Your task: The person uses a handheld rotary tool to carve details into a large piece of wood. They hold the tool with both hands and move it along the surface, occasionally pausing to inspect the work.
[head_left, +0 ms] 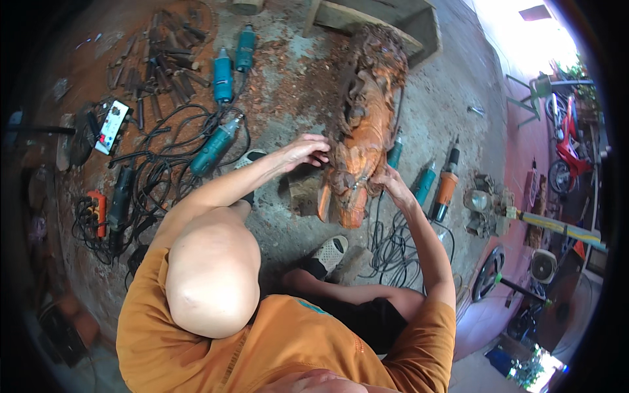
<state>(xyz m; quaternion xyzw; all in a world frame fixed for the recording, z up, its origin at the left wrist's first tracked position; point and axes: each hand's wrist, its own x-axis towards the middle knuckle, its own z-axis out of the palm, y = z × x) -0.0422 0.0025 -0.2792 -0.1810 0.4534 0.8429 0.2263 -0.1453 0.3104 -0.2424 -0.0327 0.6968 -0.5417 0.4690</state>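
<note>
Down on the concrete floor (452,78) lies one long orange wood carving (363,124), its long axis running away from the person. The left hand (306,150) rests open-fingered on its left flank; the right hand (391,180) grips its right edge. Both are equally near. Three teal grinders (223,75) lie left.

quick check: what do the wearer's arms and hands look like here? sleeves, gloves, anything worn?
Both arms are bare from the shoulder down. The left hand and right hand have no gloves, and no watch, ring or band is visible. The only clothing at the arms is an orange short-sleeved shirt ending at the upper arms.
</note>
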